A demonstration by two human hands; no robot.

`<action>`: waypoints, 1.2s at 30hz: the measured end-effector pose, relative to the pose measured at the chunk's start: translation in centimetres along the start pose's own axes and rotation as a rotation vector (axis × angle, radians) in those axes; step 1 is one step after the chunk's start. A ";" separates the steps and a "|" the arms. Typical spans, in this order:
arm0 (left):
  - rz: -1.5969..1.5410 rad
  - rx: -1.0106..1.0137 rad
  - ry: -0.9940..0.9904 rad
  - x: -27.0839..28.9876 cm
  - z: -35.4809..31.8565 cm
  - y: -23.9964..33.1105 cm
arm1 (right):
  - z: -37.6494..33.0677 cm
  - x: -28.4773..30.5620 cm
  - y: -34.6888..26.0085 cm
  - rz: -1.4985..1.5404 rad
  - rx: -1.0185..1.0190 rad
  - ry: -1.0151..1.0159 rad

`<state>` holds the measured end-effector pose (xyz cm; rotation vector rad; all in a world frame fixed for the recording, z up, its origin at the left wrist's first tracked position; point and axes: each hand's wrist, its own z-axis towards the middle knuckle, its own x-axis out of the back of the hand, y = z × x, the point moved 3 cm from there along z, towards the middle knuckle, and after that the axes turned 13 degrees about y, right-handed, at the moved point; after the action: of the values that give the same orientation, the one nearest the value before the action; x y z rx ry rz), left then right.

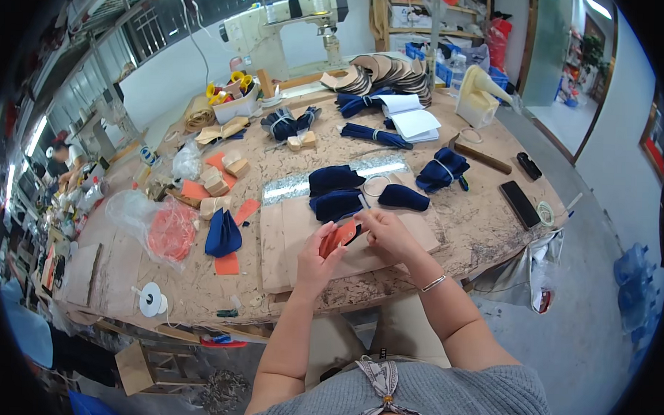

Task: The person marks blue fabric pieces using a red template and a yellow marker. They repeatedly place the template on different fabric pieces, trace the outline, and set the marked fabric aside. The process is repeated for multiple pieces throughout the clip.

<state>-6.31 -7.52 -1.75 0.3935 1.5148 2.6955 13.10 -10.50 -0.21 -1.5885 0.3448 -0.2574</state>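
Note:
My left hand [316, 260] pinches a small orange piece [340, 237] with a dark blue edge over the work board. Close beside it, my right hand [391, 234] has its fingers closed around a slim pale stick-like thing [362, 202], whose kind I cannot tell. Just beyond my hands lie dark blue cloth pieces [336, 180], some stacked, and a single curved blue piece [404, 197] to the right. Between them is a pale ring [376, 186]. Under my hands is a light tan board [279, 242], with a shiny metal plate [281, 192] at its far side.
Tied blue bundles [443, 170], a hammer [483, 159], a black phone [520, 204] and a white glue pot [478, 103] lie to the right. Wooden blocks [215, 183], orange pieces [227, 264] and a thread spool [152, 301] are left. A sewing machine [279, 34] stands behind.

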 end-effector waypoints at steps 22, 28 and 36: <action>-0.409 0.301 0.293 1.2 0.0 -1.3 | 2.9 3.5 -3.7 -0.808 0.850 0.248; -0.464 0.312 0.311 1.7 0.0 -1.9 | 7.0 -1.9 -1.5 -1.015 0.815 -0.104; -0.461 0.283 0.289 1.1 0.2 -2.0 | 9.6 1.0 -1.2 -0.809 0.686 -0.205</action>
<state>-7.55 -6.10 -3.09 -0.3248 1.7930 2.2536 17.68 -1.95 0.43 -0.9815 -0.5275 -0.7365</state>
